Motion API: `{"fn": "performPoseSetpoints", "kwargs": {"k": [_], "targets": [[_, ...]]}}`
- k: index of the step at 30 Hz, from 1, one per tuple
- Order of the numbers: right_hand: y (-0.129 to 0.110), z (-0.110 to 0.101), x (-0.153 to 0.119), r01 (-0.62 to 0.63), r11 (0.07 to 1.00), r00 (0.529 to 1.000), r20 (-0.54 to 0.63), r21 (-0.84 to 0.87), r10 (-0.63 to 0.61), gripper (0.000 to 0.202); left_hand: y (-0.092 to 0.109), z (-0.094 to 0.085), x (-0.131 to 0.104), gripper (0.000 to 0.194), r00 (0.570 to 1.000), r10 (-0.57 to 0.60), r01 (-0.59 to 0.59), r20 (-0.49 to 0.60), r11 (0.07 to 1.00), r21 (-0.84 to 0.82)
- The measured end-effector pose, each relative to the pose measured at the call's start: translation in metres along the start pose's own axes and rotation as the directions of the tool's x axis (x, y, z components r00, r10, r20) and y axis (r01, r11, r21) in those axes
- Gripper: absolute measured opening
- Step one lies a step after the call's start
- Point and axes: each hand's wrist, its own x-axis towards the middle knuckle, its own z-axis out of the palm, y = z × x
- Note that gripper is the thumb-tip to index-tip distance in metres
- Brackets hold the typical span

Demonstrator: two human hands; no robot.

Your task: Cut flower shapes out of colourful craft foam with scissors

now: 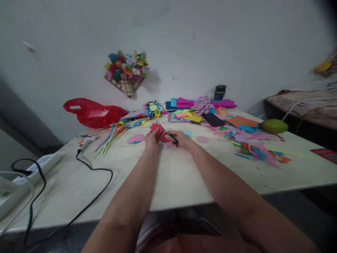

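Note:
Between the thumb and fingers of my left hand (152, 139) is a red scalloped cutout (156, 128), perhaps of foam or paper. My right hand (182, 139) grips a pair of scissors (173, 138) with dark handles, its blades pointing up and left beside the red piece. Whether the blades touch it I cannot tell. More red material shows under the scissors, partly hidden by my fingers. A pink scalloped cutout (136, 138) lies left of my left hand, over something blue. Right of my right hand rest another pink cutout (202, 139) and a light blue one (187, 132).
A glue gun (87, 140) with a black cord lies at the left, near a white power strip (39, 172). Behind are a red plastic bag (94, 114), foam flowers (154, 109) and coloured sheets (181, 103). Colourful scraps (263, 151) and a green fruit (274, 125) lie right.

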Motion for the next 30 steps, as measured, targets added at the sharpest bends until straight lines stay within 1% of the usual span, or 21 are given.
{"fn": "performPoseSetpoints", "kwargs": {"k": [4, 7, 12, 14, 16, 20, 23, 27, 30], "targets": [[-0.002, 0.001, -0.001, -0.021, 0.999, 1.000, -0.023, -0.030, 0.020, 0.027, 0.001, 0.000, 0.000, 0.007, 1.000, 0.011, -0.011, -0.016, 1.000, 0.000], [-0.007, 0.000, -0.006, -0.041, 0.998, 0.999, -0.014, -0.046, 0.040, 0.024, 0.003, 0.000, -0.001, 0.011, 1.000, 0.017, -0.017, -0.010, 1.000, 0.011], [-0.013, -0.006, -0.014, -0.023, 0.999, 0.997, 0.070, -0.047, 0.027, 0.018, 0.005, -0.003, -0.005, 0.012, 0.996, 0.032, -0.035, 0.079, 0.999, 0.031], [-0.015, -0.009, -0.016, -0.021, 0.999, 0.996, 0.086, -0.034, 0.024, 0.018, 0.005, -0.004, -0.007, 0.011, 0.992, 0.034, -0.039, 0.124, 0.999, 0.036], [-0.014, -0.010, -0.017, -0.013, 1.000, 0.996, 0.090, -0.025, 0.015, 0.019, 0.005, -0.005, -0.008, 0.011, 0.990, 0.026, -0.031, 0.142, 0.999, 0.038], [-0.010, -0.010, -0.014, 0.022, 1.000, 0.995, 0.102, -0.020, -0.020, 0.022, 0.003, -0.005, -0.007, 0.015, 0.993, 0.004, -0.007, 0.115, 1.000, 0.027], [-0.005, -0.009, -0.011, 0.046, 0.998, 0.995, 0.095, -0.050, -0.041, 0.022, 0.003, -0.005, -0.007, 0.017, 0.993, 0.004, -0.008, 0.118, 1.000, 0.028], [-0.002, -0.007, -0.009, 0.070, 0.993, 0.993, 0.100, -0.092, -0.061, 0.019, 0.003, -0.005, -0.009, 0.016, 0.993, 0.003, -0.006, 0.121, 1.000, 0.024], [-0.001, -0.006, -0.008, 0.081, 0.993, 0.991, 0.111, -0.087, -0.071, 0.021, 0.002, -0.004, -0.010, 0.015, 0.993, 0.000, -0.002, 0.118, 1.000, 0.021]]}}
